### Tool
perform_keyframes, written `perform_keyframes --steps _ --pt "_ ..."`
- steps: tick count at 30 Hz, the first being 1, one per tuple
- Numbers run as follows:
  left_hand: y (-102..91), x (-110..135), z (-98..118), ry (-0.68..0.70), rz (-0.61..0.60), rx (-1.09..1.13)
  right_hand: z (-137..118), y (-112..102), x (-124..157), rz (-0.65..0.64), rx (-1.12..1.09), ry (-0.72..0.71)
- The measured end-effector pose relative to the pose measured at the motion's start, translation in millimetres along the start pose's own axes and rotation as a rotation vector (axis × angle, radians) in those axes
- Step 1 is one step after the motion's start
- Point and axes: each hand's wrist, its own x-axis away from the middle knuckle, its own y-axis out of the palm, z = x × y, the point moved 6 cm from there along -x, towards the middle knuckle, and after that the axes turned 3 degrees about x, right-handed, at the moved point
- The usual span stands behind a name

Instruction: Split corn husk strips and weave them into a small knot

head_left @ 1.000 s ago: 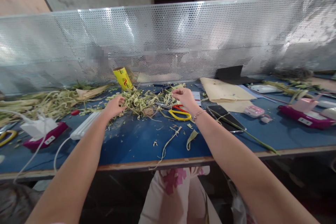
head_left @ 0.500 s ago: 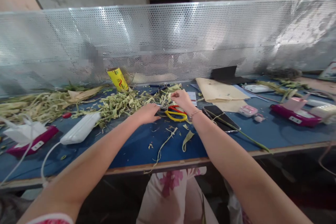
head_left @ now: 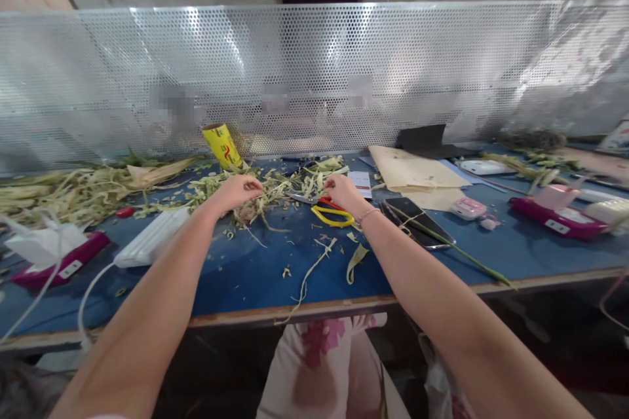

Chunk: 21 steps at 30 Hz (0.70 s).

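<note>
My left hand (head_left: 237,192) is over the near side of a pile of pale green dried leaf strips (head_left: 289,180), fingertips closed together. What they pinch is too small to make out. Below it lies a brownish fibrous clump (head_left: 247,211). My right hand (head_left: 343,191), with a bracelet at the wrist, is also closed in a pinch at the pile's right side; its fingertips hide what is held. Scissors with yellow and red handles (head_left: 334,219) lie just below the right hand, blades pointing left. Loose leaf shreds (head_left: 356,262) are scattered nearer me.
A yellow tube (head_left: 223,147) leans at the back near a perforated metal screen (head_left: 314,78). To the right lie a phone (head_left: 417,222) under a green stalk, brown paper (head_left: 413,170) and a pink case (head_left: 468,208). Leftward are a white power strip (head_left: 150,239) and a magenta power block (head_left: 63,262).
My left hand has moved left from beside the scissors, and its fingers have drawn together. The scissor blades and brownish clump now show. My right hand stays near the same spot.
</note>
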Motion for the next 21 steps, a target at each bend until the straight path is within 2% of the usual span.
perform_keyframes --steps 6,8,10,13,17,19,21 --pt "-18.6 2.6 -5.6 -0.067 0.305 0.148 0.2 -2.0 0.6 0.024 -0.029 0.0" --pt "-20.0 2.7 -5.7 -0.051 0.338 0.128 -0.8 -3.4 1.0 0.041 -0.047 -0.006" --pt "-13.4 0.9 -3.6 -0.018 0.255 0.036 -2.2 -4.7 1.4 0.059 -0.059 -0.019" --pt "8.3 -0.5 -1.0 0.01 0.014 -0.137 -3.5 -5.4 2.1 0.066 -0.063 -0.027" --pt "32.1 1.9 -2.7 -0.041 -0.181 -0.357 -4.7 -5.6 3.2 0.067 -0.068 -0.032" --pt "38.6 2.6 -2.4 -0.045 -0.227 -0.41 -5.3 -6.0 3.5 0.076 -0.07 -0.04" --pt "38.0 2.0 0.8 -0.02 -0.189 -0.419 -5.3 -6.5 3.3 0.084 -0.08 -0.044"
